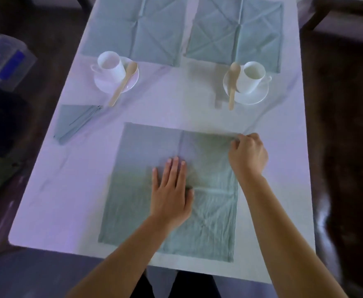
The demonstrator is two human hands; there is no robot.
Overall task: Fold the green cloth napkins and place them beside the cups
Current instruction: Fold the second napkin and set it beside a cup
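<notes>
- Four green napkins on the white counter (68, 201): one folded, three flat.
- Clear plastic tub (6, 61) sits off the counter on the dark floor, at 10 o'clock.
- Folded napkin (75, 122) lies by the counter's left edge, at 7 o'clock of the left cup (110, 65), apart from its saucer.
- Left cup stands upright on the left saucer (131, 82). The left spoon (123, 83) lies across the rim, handle toward 7 o'clock.
- Far-left napkin (133, 29) is flat and creased, at 12 o'clock of the left cup.
- Work napkin (137, 190) is spread flat at the counter's 6 o'clock, its near edge at the counter's lip.
- Left grip (170, 190) is palm down with fingers straight and close together, pressing the work napkin's middle.
- Far-right napkin (236, 31) is flat and creased, at the counter's 1 o'clock.
- Right spoon (233, 82) rests on the right saucer (253, 97), at 9 o'clock of the upright right cup (252, 77).
- Right grip (248, 154) has fingers curled, pinching the work napkin's corner at 1 o'clock.
</notes>
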